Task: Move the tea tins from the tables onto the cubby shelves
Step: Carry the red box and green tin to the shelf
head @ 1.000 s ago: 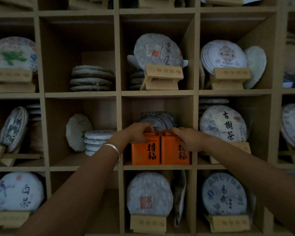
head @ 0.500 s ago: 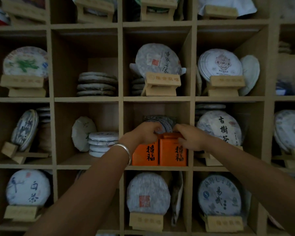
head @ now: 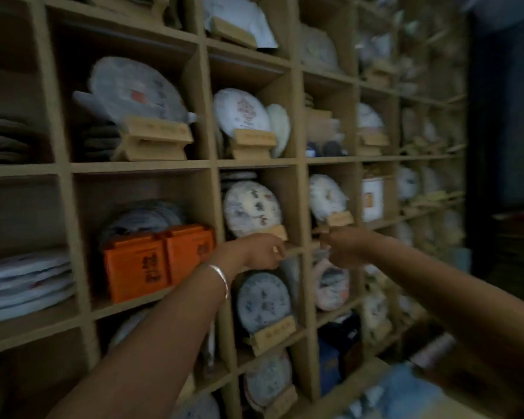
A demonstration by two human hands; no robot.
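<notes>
Two orange tea tins (head: 136, 264) (head: 191, 249) with dark characters stand side by side in a cubby of the wooden shelf unit (head: 139, 167), in front of leaning round tea cakes. My left hand (head: 254, 251), with a silver bangle on its wrist, hovers to the right of the tins, off them, fingers loosely curled around nothing. My right hand (head: 347, 247) floats further right in front of the neighbouring cubbies, loosely curled and holding nothing. The picture is blurred by motion.
Round paper-wrapped tea cakes on small wooden stands (head: 245, 210) fill most cubbies. Flat cakes lie stacked at the left (head: 25, 282). A white box (head: 372, 198) sits in a cubby further right. A dark opening lies at the far right.
Both hands have let go of the two orange tins and pulled away to the right. My view has swung right, so the tins now sit at the left.
</notes>
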